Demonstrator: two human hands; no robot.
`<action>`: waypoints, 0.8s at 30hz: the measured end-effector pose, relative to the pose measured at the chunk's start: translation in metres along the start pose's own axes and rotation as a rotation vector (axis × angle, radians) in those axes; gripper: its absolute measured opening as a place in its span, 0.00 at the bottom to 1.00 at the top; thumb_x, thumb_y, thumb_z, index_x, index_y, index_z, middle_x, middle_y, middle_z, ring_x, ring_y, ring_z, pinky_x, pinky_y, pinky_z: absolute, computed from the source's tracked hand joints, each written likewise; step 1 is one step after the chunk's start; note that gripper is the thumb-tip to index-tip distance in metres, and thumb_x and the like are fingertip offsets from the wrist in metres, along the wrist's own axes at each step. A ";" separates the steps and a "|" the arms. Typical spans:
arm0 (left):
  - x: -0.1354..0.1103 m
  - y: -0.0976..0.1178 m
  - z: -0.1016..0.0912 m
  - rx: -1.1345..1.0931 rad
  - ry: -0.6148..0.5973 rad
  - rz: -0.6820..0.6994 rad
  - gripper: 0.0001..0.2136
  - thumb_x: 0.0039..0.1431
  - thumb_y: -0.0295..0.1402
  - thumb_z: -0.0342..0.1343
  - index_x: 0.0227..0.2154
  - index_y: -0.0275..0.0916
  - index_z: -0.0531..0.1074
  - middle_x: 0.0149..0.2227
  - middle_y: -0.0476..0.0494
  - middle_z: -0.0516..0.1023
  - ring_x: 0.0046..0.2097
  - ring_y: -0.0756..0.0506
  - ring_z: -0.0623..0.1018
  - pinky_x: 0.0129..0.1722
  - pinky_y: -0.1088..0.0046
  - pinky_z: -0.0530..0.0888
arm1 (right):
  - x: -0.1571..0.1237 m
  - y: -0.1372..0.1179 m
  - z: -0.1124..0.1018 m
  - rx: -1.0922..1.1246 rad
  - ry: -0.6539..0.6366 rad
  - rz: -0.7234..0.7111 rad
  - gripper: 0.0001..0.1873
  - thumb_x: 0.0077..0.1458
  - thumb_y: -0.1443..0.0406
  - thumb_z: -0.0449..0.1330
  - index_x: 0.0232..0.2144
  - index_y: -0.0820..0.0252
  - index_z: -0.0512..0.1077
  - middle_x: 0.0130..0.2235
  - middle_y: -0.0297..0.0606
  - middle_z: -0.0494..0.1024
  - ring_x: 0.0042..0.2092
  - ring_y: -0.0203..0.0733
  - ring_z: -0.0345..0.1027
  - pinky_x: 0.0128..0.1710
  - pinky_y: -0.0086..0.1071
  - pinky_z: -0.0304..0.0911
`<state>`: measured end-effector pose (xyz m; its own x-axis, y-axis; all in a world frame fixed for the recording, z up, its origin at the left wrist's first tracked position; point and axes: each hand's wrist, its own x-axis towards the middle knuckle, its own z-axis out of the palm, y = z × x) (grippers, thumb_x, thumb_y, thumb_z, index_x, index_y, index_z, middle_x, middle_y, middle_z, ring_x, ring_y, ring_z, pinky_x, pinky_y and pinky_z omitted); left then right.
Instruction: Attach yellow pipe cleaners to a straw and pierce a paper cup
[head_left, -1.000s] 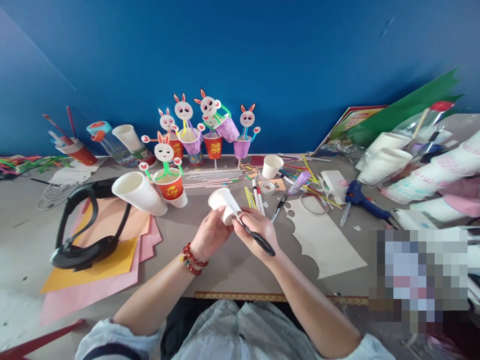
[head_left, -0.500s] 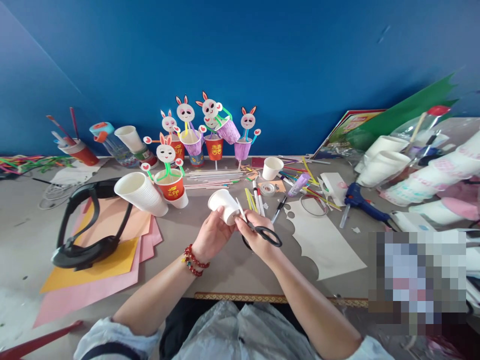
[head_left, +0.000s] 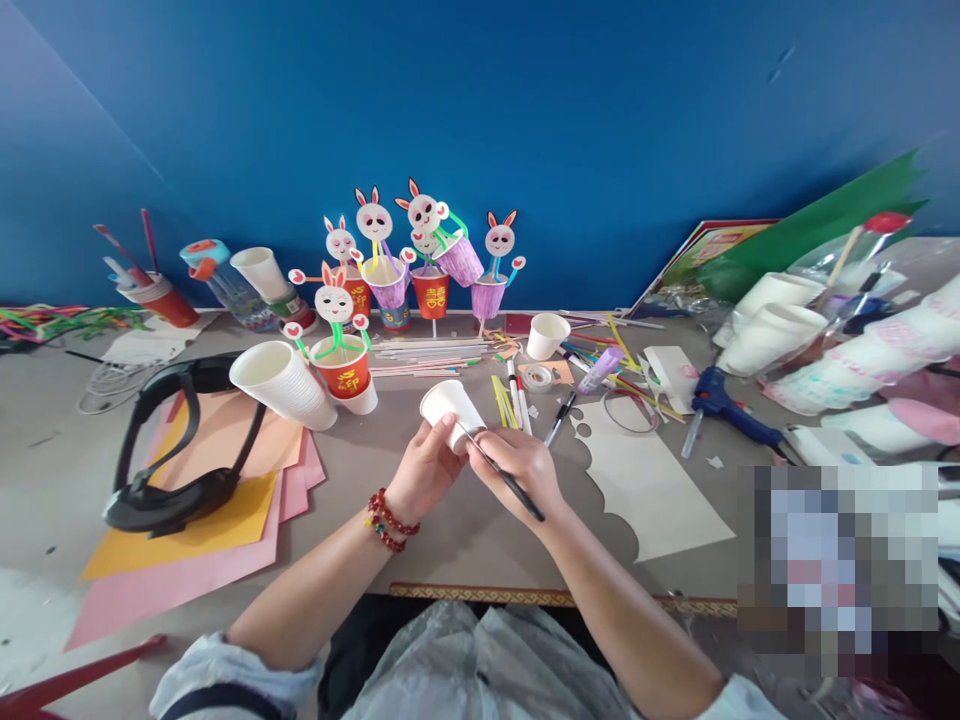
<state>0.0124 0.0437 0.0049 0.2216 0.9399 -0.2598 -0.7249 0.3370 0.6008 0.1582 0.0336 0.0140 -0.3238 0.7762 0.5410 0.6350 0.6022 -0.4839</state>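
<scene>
A plain white paper cup [head_left: 448, 408] lies tilted in my left hand [head_left: 426, 472], its rim facing up and away to the left. My left thumb presses on the cup's side and the fingers wrap beneath it. My right hand [head_left: 519, 468] is closed on black-handled scissors [head_left: 513, 484], seen nearly edge-on. Their blade points at the cup's lower end and appears to touch it; whether it pierces the paper I cannot tell. The right fingertips sit close to the cup's base.
Rabbit-headed cup figures [head_left: 342, 366] stand at the back, beside stacked white cups [head_left: 282, 384]. On the left, a black headset [head_left: 172, 515] rests on coloured paper [head_left: 217, 560]. To the right lie markers [head_left: 517, 395], a cut white sheet [head_left: 651, 490] and a blue glue gun [head_left: 731, 410].
The scissors have turned in my right hand, from showing a wide handle loop to nearly edge-on, with the blade now against the cup. The cup has shifted slightly.
</scene>
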 end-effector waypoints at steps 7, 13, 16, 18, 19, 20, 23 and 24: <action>0.001 0.002 -0.003 0.054 0.059 -0.002 0.20 0.51 0.38 0.68 0.45 0.37 0.71 0.33 0.47 0.79 0.32 0.49 0.79 0.33 0.74 0.76 | 0.003 0.002 0.000 -0.056 -0.028 -0.112 0.15 0.62 0.68 0.53 0.23 0.53 0.70 0.23 0.33 0.75 0.30 0.40 0.70 0.45 0.36 0.67; 0.000 0.005 -0.004 0.009 -0.029 -0.048 0.20 0.54 0.45 0.64 0.42 0.34 0.73 0.38 0.41 0.80 0.39 0.45 0.79 0.39 0.71 0.76 | 0.003 0.006 0.004 0.226 -0.005 0.019 0.13 0.62 0.66 0.55 0.24 0.53 0.68 0.29 0.35 0.79 0.41 0.44 0.76 0.50 0.38 0.68; 0.000 0.005 -0.003 -0.009 -0.068 -0.058 0.18 0.53 0.40 0.65 0.42 0.33 0.74 0.37 0.42 0.80 0.39 0.46 0.79 0.39 0.72 0.74 | 0.003 0.006 0.004 0.254 0.028 0.048 0.12 0.61 0.66 0.55 0.25 0.53 0.68 0.30 0.36 0.79 0.47 0.47 0.75 0.47 0.37 0.69; 0.000 0.006 -0.003 0.006 -0.062 -0.056 0.16 0.54 0.37 0.65 0.42 0.34 0.74 0.38 0.43 0.80 0.39 0.46 0.78 0.40 0.72 0.73 | 0.003 0.006 0.004 0.243 0.045 0.051 0.12 0.61 0.66 0.55 0.24 0.53 0.68 0.28 0.36 0.78 0.43 0.46 0.76 0.47 0.38 0.70; 0.000 0.006 -0.003 0.015 -0.054 -0.055 0.15 0.54 0.36 0.64 0.42 0.35 0.74 0.38 0.43 0.80 0.39 0.46 0.78 0.40 0.72 0.73 | 0.003 0.006 0.004 0.236 0.047 0.045 0.12 0.61 0.67 0.55 0.24 0.53 0.68 0.27 0.35 0.77 0.40 0.45 0.76 0.47 0.38 0.69; 0.000 0.006 -0.003 0.023 -0.044 -0.051 0.15 0.54 0.36 0.64 0.42 0.35 0.74 0.38 0.43 0.80 0.38 0.46 0.78 0.39 0.72 0.73 | 0.003 0.006 0.004 0.229 0.043 0.031 0.13 0.61 0.67 0.55 0.24 0.53 0.68 0.26 0.35 0.77 0.36 0.43 0.75 0.49 0.39 0.69; 0.001 0.005 -0.003 0.034 -0.028 -0.037 0.14 0.55 0.37 0.65 0.41 0.34 0.73 0.36 0.43 0.79 0.36 0.48 0.78 0.38 0.72 0.73 | 0.004 0.007 0.004 0.182 0.019 -0.039 0.14 0.62 0.68 0.53 0.23 0.54 0.67 0.25 0.33 0.76 0.30 0.39 0.72 0.53 0.40 0.66; 0.001 0.005 -0.004 0.037 -0.028 -0.040 0.15 0.55 0.37 0.65 0.41 0.34 0.73 0.35 0.43 0.79 0.36 0.48 0.78 0.38 0.73 0.73 | 0.004 0.008 0.004 0.156 0.014 -0.065 0.14 0.62 0.68 0.53 0.24 0.54 0.68 0.25 0.32 0.76 0.29 0.38 0.71 0.54 0.40 0.66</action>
<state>0.0067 0.0458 0.0045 0.2685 0.9266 -0.2633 -0.6907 0.3757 0.6179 0.1592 0.0419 0.0093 -0.3498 0.7328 0.5836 0.4963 0.6733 -0.5480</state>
